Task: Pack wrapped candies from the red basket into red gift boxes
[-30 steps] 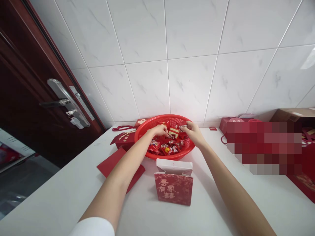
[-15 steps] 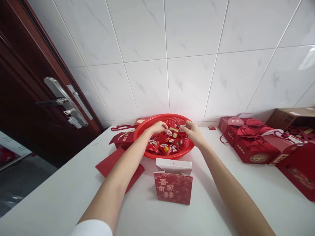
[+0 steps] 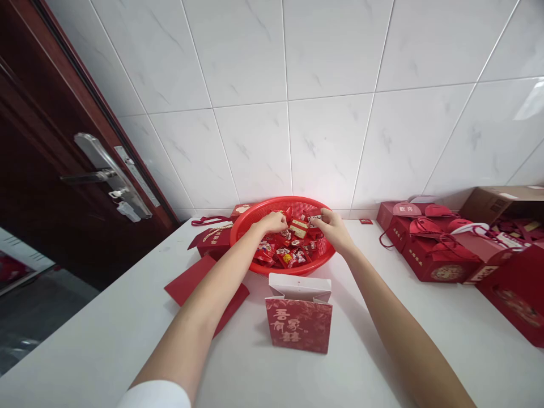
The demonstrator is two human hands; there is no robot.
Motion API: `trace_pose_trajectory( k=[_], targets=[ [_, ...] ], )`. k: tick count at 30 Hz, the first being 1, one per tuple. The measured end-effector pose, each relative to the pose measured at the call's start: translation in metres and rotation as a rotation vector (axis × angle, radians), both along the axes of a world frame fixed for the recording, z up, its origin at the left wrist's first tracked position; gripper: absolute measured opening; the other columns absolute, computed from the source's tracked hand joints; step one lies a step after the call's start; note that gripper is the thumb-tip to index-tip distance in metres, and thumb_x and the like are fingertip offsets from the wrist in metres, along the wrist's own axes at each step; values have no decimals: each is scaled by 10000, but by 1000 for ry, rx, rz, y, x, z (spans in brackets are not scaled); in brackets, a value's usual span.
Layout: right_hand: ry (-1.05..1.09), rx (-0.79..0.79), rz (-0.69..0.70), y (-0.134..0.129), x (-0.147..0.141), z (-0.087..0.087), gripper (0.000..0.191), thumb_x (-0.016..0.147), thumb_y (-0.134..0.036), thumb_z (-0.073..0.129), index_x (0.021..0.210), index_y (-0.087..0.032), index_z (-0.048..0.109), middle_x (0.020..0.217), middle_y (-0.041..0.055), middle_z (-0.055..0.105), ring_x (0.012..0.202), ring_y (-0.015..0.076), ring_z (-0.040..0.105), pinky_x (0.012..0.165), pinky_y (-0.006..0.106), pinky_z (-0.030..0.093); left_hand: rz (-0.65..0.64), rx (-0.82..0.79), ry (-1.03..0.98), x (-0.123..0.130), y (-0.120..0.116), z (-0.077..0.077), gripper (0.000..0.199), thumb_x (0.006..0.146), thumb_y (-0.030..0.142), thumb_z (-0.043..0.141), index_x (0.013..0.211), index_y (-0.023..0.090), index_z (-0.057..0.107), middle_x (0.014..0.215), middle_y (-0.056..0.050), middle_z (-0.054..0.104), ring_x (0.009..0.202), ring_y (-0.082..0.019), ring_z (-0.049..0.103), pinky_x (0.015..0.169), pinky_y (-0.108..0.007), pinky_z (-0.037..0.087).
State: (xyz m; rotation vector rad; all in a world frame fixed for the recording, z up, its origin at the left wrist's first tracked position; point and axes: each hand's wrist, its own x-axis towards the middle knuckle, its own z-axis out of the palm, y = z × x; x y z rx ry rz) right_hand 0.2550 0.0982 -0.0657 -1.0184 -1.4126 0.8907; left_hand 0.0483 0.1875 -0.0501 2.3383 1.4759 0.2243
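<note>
A red plastic basket (image 3: 312,266) holds several wrapped candies (image 3: 293,258), mostly red with white or yellow print. Over its left part my left hand (image 3: 273,222) is closed, fingers curled down among the candies; what they hold is hidden. My right hand (image 3: 334,228), at the basket's right side, pinches a small red candy packet (image 3: 314,216) with dark print on a pale patch. Between the hands lies a gold-and-red packet (image 3: 298,228). In front of the basket a red paper gift box (image 3: 300,327) stands upright, its white-lined top open.
Folded red card (image 3: 191,283) lies left, beneath my left forearm. Behind it sits a red gift box (image 3: 212,241). Several red boxes with ribbons (image 3: 442,249) and a cardboard carton (image 3: 488,201) stand right. A small red packet (image 3: 366,221) lies near the tiled wall.
My left hand has shifted slightly left and turned its fingers down; the white-labelled candy at its fingertips is now mostly covered. My right hand stays in place with its packet.
</note>
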Motion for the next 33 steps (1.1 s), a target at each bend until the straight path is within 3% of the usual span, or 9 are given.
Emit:
trace_pose_trajectory(
  k=[4, 7, 10, 14, 17, 20, 26, 30, 33],
  targets=[
    [6, 6, -10, -1, 0, 1, 152, 761, -381, 655, 805, -237, 633, 692, -4, 646, 689, 198, 605, 629, 323, 497, -121, 74, 35, 15, -8, 2, 216, 771, 196, 607, 943, 190, 738, 976, -58, 741, 925, -236, 671, 818, -300, 514],
    [6, 12, -26, -3, 1, 3, 156, 759, -362, 659, 722, -231, 581, 629, -26, 584, 624, 166, 540, 584, 297, 441, -254, 96, 58, 35, -17, 2, 342, 795, 316, 688, 1118, 206, 713, 1190, -65, 704, 1100, -260, 643, 950, -311, 499],
    [9, 17, -32, -4, 2, 3, 189, 761, -363, 655, 686, -229, 546, 600, -38, 547, 603, 152, 511, 566, 285, 409, -316, 89, 122, 51, -24, -2, 512, 732, 436, 785, 1184, 213, 699, 1302, -90, 661, 1198, -301, 608, 1024, -341, 474],
    [23, 14, -12, -4, 2, 3, 162, 754, -379, 669, 743, -233, 600, 635, -25, 603, 661, 177, 578, 612, 297, 459, -214, 112, 246, 51, -24, -4, 568, 638, 322, 843, 1184, 237, 715, 1256, -125, 689, 1262, -387, 565, 1104, -480, 402],
    [38, 10, -3, -4, 1, 3, 151, 750, -376, 675, 795, -236, 642, 672, -14, 649, 703, 195, 618, 659, 320, 503, -85, 128, 313, 39, -20, 1, 358, 656, 209, 792, 1012, 240, 766, 1132, -119, 737, 1209, -387, 601, 1070, -505, 421],
    [52, -1, -1, -4, 0, 4, 147, 755, -367, 667, 807, -231, 653, 719, 2, 689, 731, 209, 645, 689, 343, 524, 73, 152, 344, 26, -12, 6, 160, 700, 219, 765, 859, 205, 765, 1083, -147, 746, 1177, -384, 622, 1014, -488, 461],
    [90, -15, -5, -5, -1, 7, 156, 743, -363, 652, 809, -222, 643, 794, 24, 728, 793, 229, 684, 745, 369, 537, 322, 204, 346, 12, 4, 5, 402, 689, 373, 835, 1027, 170, 757, 1241, -236, 674, 1287, -454, 527, 1017, -552, 456],
    [103, -17, -4, -5, -2, 8, 177, 744, -372, 645, 827, -216, 649, 790, 27, 726, 803, 233, 691, 769, 380, 538, 357, 217, 328, 7, 2, 6, 425, 736, 271, 791, 1135, 140, 730, 1352, -267, 611, 1315, -468, 496, 1034, -608, 428],
    [101, -14, -9, -5, -2, 7, 157, 745, -361, 650, 804, -215, 639, 781, 23, 722, 790, 227, 684, 761, 374, 537, 232, 200, 267, 10, -5, 9, 363, 813, 159, 666, 1171, 158, 728, 1357, -203, 639, 1285, -382, 559, 1048, -500, 452]
  ],
)
